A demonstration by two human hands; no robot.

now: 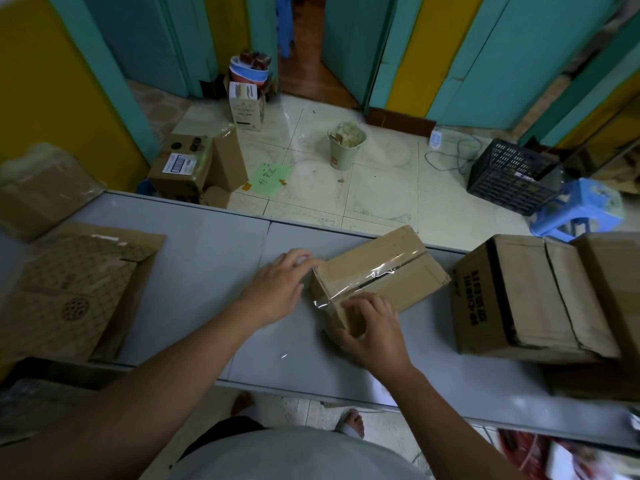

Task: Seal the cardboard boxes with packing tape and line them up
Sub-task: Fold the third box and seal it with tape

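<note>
Fingers (360, 305) on glossy tape (372, 275) — creased cardboard box (412, 289).

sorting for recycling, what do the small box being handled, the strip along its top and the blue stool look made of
The small box looks like brown cardboard, matte, edges frayed. The strip is clear plastic tape, glossy, wrinkles catching light. The blue stool is probably moulded plastic, smooth, one even colour.
</note>
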